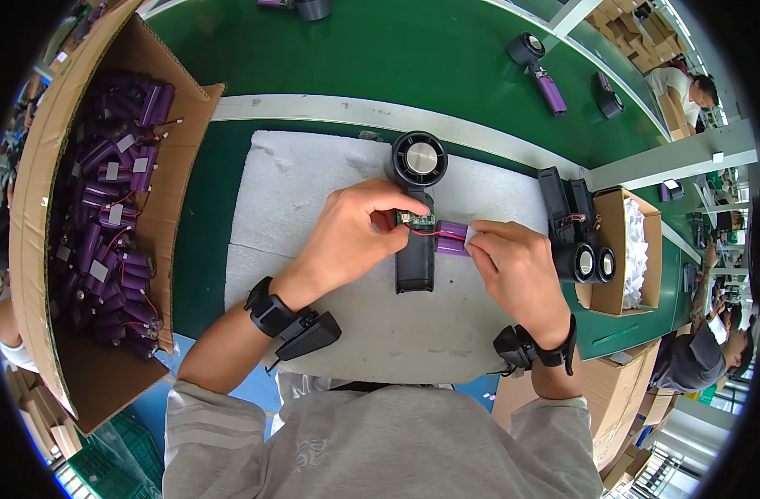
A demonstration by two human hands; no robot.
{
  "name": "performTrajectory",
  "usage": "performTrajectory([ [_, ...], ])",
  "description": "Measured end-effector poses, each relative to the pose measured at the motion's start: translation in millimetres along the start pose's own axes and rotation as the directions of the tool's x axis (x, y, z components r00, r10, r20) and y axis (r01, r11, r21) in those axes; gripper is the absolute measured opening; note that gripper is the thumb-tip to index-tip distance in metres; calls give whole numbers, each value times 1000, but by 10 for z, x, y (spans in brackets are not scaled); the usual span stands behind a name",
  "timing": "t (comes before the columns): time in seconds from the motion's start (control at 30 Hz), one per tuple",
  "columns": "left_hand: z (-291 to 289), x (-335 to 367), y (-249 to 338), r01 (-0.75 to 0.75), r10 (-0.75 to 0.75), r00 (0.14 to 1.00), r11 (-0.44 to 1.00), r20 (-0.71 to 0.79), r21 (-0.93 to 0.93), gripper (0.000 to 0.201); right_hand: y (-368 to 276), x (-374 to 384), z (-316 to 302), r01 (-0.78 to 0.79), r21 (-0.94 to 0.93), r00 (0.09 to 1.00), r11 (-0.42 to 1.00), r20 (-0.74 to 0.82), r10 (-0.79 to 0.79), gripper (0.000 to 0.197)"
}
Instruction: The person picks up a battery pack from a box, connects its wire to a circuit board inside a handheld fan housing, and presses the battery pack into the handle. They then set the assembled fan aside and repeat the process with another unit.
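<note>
A black handheld fan (414,270) lies head-up on a white foam sheet (297,179), its handle open and pointing towards me. My left hand (347,224) pinches a small green circuit board (418,219) at the top of that handle. Just right of the handle, my right hand (520,258) grips a purple battery pack (451,237) by its right end. A white pad (471,236) shows at the pack's end, under my right fingertips. Red wires (423,234) run between the board and the pack. My left fingers partly hide the board.
A tall cardboard box (189,166) full of purple battery packs (106,216) stands on the left. Two more black fans (578,262) lie at the right, beside a small carton (653,274) holding white pieces. Past a pale rail (313,108), a green belt (397,58) carries fan assemblies (527,50). Co-workers sit farther right.
</note>
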State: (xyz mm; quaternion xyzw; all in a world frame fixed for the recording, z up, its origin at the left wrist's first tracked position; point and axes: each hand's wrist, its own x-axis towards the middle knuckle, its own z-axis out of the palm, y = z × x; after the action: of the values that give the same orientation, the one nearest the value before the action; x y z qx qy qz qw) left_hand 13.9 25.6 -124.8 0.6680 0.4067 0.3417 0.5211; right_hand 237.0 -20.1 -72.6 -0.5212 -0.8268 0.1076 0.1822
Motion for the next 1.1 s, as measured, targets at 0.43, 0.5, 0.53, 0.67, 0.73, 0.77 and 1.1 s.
performTrajectory([
  [0.43,60,-22,20,-23,21,999,998,-26,-57,32,-7,-33,138,-23,49,1000,999,19,22,19],
  [0.5,67,-17,10,-27,25,999,999,-35,-46,33,51,-21,76,-42,83,999,996,24,40,19],
  [0.53,59,-28,-1,-26,24,999,999,-43,-40,34,92,-27,37,-62,125,998,990,34,58,20],
  [0.67,43,-28,-49,-14,13,999,1000,-35,-26,34,383,-206,-408,-179,13,981,984,-78,179,14],
  [0.73,22,-40,-24,-4,3,999,1000,-48,-22,34,649,-398,-837,-474,-144,852,868,-323,412,13],
  [0.77,44,-16,9,-2,2,1000,1000,-31,-17,34,763,-496,-1021,-689,-111,671,716,-469,574,15],
  [1.1,13,16,-49,-22,20,998,999,-64,-28,31,66,98,8,97,-8,995,995,-28,-98,47],
])
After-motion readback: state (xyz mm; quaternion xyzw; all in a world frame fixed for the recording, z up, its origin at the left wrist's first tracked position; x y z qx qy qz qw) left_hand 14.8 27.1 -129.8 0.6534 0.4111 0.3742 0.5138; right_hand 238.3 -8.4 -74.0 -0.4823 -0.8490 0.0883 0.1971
